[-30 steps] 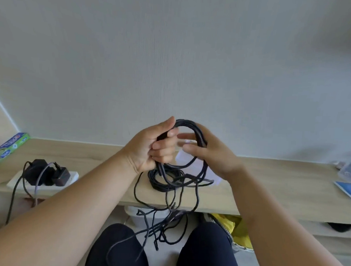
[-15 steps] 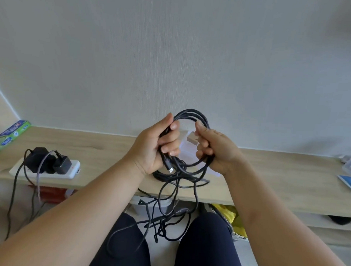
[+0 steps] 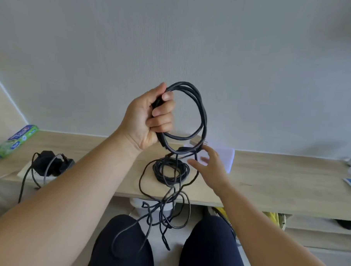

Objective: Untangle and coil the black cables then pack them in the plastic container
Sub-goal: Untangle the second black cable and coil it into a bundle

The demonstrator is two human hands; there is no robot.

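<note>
Head view: my left hand (image 3: 149, 117) has its fingers (image 3: 163, 110) curled tight round a raised coil of black cable (image 3: 201, 114), whose limp, light tail hangs tangled past the surface (image 3: 269, 177) edge. My right hand (image 3: 211, 166), spread and holding nothing, hovers by the coil's bottom. I'd pinch there, where the soft loops look likely to slip apart.

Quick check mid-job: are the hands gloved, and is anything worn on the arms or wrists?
No gloves. The left hand and right hand are bare, with no rings showing. The left forearm and right forearm are bare to the frame edge, with no sleeves, and no watch or bands on the wrists. The visible nails look short and unpainted.
</note>
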